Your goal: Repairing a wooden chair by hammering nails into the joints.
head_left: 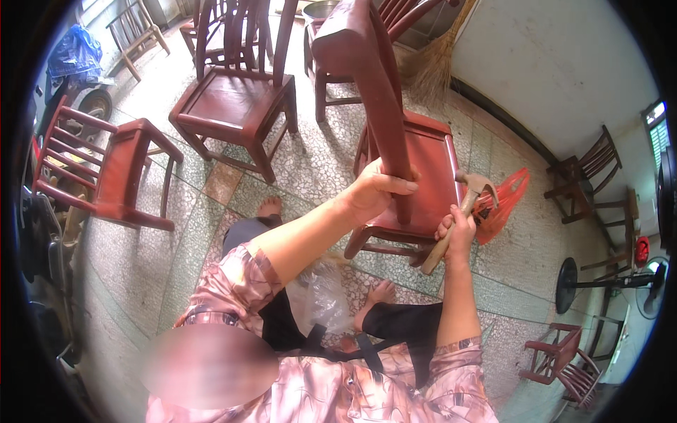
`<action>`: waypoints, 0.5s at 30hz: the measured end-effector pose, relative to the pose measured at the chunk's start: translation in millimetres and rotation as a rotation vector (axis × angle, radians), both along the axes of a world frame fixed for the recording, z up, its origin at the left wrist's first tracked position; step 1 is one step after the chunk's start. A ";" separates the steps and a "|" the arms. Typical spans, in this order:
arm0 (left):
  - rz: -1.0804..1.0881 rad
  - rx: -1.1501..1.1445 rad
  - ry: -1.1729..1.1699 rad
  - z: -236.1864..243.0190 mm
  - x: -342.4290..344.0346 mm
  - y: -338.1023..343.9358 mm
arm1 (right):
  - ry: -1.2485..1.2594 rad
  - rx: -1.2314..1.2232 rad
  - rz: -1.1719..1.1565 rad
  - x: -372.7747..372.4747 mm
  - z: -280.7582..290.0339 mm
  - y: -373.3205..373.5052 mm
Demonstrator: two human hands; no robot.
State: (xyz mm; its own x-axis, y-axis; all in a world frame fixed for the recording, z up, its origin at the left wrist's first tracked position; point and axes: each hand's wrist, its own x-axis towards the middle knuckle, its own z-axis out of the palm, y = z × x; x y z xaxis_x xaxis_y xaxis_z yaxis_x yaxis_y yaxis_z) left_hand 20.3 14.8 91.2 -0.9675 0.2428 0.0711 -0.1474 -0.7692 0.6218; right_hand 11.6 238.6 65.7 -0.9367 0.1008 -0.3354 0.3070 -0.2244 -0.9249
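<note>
My left hand (381, 192) is wrapped round a thick reddish-brown wooden chair post (384, 120), low down near its lower end. The post rises toward me above a chair seat (434, 162) of the same colour; whether the two are joined, I cannot tell. In my right hand (460, 231) is a claw hammer (438, 255), gripped by its wooden handle. Its metal head points up and away, beside the seat's right edge and apart from the post. Just right of the hammer lies a red plastic bag (506, 206), partly hidden.
Reddish chairs stand ahead (233, 106) and at the left (120, 169). A straw broom (434, 74) leans by the wall. A clear plastic bag (328, 299) lies on the floor between my bare feet. At the right are a standing fan (566, 285) and more chairs (553, 352).
</note>
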 end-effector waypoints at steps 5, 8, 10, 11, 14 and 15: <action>-0.050 -0.010 -0.005 9.8 -0.7 28.6 | 0.123 -0.015 -0.074 -10.9 -2.1 34.8; -0.100 -0.083 0.014 7.5 -1.0 47.6 | 0.133 -0.022 -0.153 -16.7 -3.6 51.6; -0.125 -0.110 0.029 6.7 0.8 61.2 | 0.152 -0.046 -0.222 -20.3 -4.9 62.2; -0.126 -0.162 0.051 6.4 1.8 67.8 | 0.152 -0.034 -0.230 -21.5 -4.8 66.3; -0.121 -0.344 0.168 10.8 7.2 89.4 | 0.191 0.017 -0.309 -23.4 -10.6 89.9; -0.090 -0.498 0.266 15.2 10.5 93.4 | 0.187 0.025 -0.315 -22.8 -14.5 92.0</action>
